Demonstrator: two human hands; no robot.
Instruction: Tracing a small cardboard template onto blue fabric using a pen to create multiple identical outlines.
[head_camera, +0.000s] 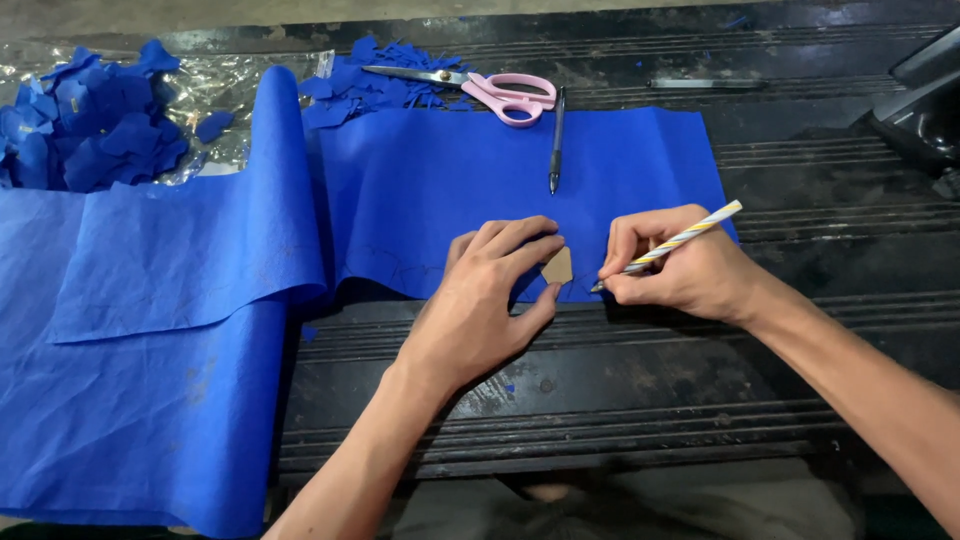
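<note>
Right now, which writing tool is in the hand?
The striped pencil, gripped in the right hand. The dark pen lies untouched on the blue fabric beside the pink scissors.

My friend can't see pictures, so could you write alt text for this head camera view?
A person's left hand presses a small brown cardboard shape onto blue fabric, while the right hand holds a striped pencil with its tip at the shape's edge. Pink-handled scissors, a dark pen and blue fabric scraps lie further back on the dark workbench.
</note>
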